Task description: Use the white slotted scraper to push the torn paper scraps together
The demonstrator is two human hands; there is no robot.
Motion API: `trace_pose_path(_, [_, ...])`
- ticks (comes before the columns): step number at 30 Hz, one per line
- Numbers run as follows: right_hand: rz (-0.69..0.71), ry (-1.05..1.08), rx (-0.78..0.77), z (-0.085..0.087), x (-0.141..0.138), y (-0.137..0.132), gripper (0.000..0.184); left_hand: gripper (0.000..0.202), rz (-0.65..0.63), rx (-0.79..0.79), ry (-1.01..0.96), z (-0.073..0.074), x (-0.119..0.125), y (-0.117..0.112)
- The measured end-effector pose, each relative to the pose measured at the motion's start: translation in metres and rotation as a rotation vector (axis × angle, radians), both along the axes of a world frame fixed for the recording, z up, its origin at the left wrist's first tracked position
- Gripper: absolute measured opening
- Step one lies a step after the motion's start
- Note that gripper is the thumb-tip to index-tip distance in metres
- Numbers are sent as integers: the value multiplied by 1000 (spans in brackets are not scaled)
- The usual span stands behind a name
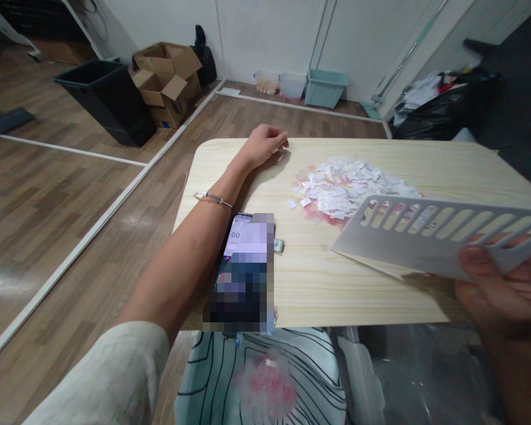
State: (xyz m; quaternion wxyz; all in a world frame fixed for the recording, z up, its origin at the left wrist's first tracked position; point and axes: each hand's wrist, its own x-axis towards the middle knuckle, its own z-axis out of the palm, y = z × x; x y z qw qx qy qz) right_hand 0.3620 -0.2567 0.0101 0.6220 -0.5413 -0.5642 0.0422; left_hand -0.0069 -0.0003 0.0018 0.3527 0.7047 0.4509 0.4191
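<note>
My left hand [265, 144] rests on the far edge of the light wooden table [318, 277], fingers curled in a loose fist with nothing visible in them. A bracelet sits on that forearm. My right hand [500, 289] grips a grey slotted plastic tray [429, 236] by its near rim, holding it tilted just above the table. Beyond the tray lies a pile of small white paper scraps [349, 189] on a pinkish patch. A phone [245, 265] lies on the table by my left forearm.
On the floor to the left stand a black bin [108, 100] and open cardboard boxes [168, 79]. By the far wall sit a teal tub [325, 87] and clear containers. Black bags with clutter [442, 103] pile up at the right.
</note>
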Motion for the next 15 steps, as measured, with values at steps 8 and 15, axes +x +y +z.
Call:
trace_pose_path(8, [-5, -15, -54, 9, -28, -14, 43, 25, 2, -21, -6, 2, 1, -3])
trace_pose_path(15, [-56, 22, -77, 12, -39, -23, 23, 24, 4, -11, -4, 1, 0, -2])
